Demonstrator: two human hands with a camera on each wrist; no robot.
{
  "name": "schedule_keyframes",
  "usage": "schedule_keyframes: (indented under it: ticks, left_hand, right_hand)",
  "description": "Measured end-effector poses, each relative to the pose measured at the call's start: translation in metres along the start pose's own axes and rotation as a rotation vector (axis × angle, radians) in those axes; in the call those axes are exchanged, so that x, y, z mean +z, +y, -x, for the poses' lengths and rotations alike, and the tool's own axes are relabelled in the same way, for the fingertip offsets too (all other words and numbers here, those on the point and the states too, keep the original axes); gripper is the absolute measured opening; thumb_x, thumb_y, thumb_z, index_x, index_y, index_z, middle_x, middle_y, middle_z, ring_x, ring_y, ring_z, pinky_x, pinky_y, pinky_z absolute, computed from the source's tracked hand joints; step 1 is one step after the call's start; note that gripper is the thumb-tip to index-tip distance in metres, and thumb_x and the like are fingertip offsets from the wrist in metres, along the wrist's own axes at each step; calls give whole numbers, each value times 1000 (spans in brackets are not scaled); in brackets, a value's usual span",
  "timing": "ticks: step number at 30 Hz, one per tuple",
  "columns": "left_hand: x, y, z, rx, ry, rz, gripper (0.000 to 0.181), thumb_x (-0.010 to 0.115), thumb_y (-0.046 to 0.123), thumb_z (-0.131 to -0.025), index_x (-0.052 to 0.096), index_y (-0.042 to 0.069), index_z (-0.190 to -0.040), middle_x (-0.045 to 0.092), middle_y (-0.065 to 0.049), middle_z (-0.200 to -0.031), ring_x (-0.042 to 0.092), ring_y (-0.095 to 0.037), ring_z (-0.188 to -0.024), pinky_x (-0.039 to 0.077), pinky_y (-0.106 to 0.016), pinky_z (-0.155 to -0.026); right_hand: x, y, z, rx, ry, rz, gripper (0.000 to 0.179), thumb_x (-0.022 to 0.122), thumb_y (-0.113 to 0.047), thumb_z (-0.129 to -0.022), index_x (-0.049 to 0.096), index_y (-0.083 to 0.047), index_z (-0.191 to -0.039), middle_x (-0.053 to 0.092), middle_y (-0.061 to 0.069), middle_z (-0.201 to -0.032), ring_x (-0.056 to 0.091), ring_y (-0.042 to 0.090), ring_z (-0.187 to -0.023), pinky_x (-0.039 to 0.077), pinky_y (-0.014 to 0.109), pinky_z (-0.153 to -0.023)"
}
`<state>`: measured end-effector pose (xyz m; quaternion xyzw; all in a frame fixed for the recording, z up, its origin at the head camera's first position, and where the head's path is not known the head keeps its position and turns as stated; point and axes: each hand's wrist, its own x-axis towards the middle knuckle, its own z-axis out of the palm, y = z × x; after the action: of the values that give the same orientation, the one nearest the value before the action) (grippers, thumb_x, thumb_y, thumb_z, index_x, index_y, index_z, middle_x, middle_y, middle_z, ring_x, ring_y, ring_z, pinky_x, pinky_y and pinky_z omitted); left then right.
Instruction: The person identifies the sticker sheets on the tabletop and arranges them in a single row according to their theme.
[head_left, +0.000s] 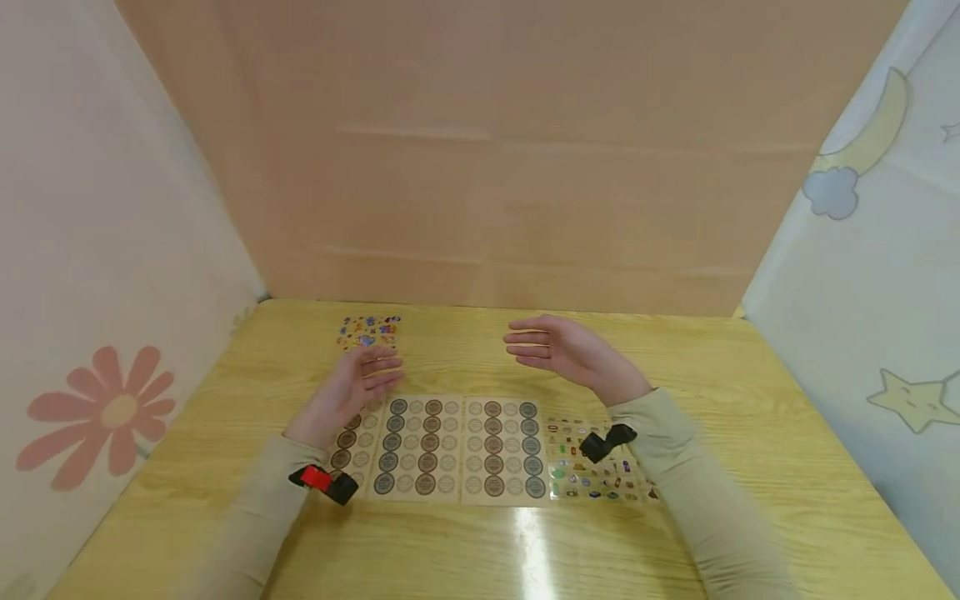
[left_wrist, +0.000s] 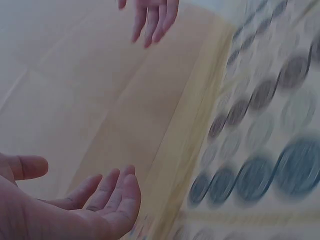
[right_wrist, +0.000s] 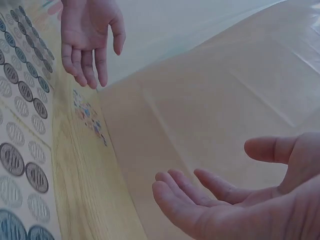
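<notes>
Both bare hands hover over the table, fingers loosely extended and nothing in them. My left hand (head_left: 351, 390) is over the left of a row of sheets, near a small sheet of colourful stickers (head_left: 367, 329) at the back. Farther right, my right hand (head_left: 573, 352) is held beyond the row, its fingers pointing left. The row has pale sheets of round stickers (head_left: 504, 450) in brown, grey-blue and white, the leftmost partly behind the left wrist. To their right lies a clear sheet of small multicoloured stickers (head_left: 573, 467), overlapped by the right wristband. In the right wrist view, the palms face each other, apart.
The sheets lie flat on a light wooden table (head_left: 420, 550). A plain tan backdrop (head_left: 495, 208) stands along the far edge. Pale side panels rise at left and right, one with a pink flower (head_left: 120, 411), the other with a yellow star (head_left: 911, 402).
</notes>
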<state>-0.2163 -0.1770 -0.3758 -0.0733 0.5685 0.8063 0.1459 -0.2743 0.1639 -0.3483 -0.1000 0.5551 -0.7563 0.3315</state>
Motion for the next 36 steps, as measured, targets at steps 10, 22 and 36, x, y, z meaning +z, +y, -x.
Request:
schedule_keyframes:
  ticks: [10, 22, 36]
  left_hand:
    - [-63, 37, 1, -41, 231, 31, 42, 33, 29, -104, 39, 2, -135, 46, -10, -125, 53, -17, -101, 36, -34, -106]
    - [-82, 49, -12, -78, 375, -33, 57, 34, 33, -102, 22, 3, -148, 37, -9, -123, 41, -20, -110, 25, -35, -112]
    - [-86, 37, -28, -32, 296, -339, 61, 31, 31, -103, 16, -4, -150, 19, -25, -152, 36, -31, -129, 30, -37, -111]
  right_hand:
    - [23, 21, -51, 58, 20, -90, 48, 36, -17, -103, 32, 10, -142, 31, 31, -145, 28, 45, -135, 30, 47, -110]
    - [47, 37, -90, 185, 99, -189, 55, 40, -17, -100, 25, 7, -146, 26, 28, -148, 28, 39, -136, 25, 45, -113]
    - [69, 47, -118, 192, 144, -107, 60, 48, -20, -96, 28, 5, -146, 32, 28, -144, 35, 38, -132, 28, 44, -111]
